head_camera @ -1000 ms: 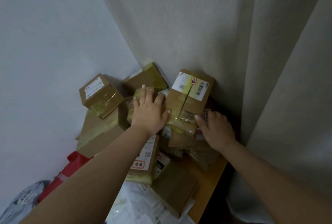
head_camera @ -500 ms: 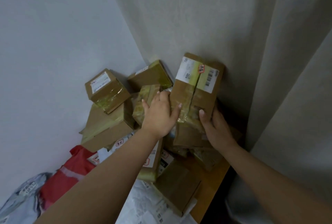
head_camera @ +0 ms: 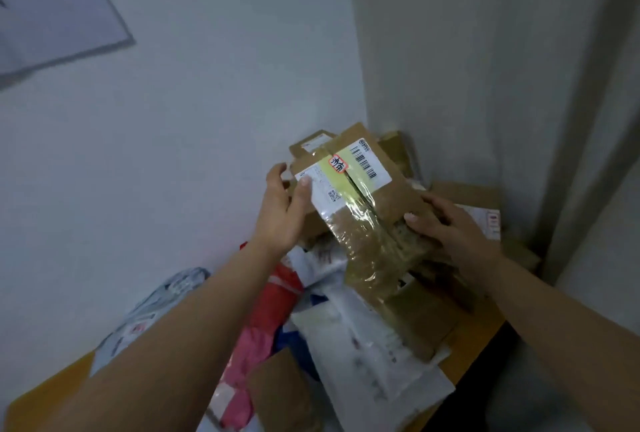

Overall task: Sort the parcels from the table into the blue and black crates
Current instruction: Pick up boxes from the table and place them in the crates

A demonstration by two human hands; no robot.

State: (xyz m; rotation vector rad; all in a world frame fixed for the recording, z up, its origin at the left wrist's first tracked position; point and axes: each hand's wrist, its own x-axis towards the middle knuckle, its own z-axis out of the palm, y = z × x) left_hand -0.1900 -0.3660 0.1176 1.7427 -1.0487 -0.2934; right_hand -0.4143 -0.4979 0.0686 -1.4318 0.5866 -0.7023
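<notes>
Lifting a taped box (head_camera: 360,209) off the pile, our left hand (head_camera: 280,209) and right hand (head_camera: 450,227) grip its sides. Next we read its label (head_camera: 343,178) and pick a crate; none shows.

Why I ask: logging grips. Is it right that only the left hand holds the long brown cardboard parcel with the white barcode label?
Not quite: in the head view both hands hold the long brown cardboard parcel, the left hand at its left edge and the right hand at its right.

Wall sheet (head_camera: 52,8) cut off top-left
</notes>
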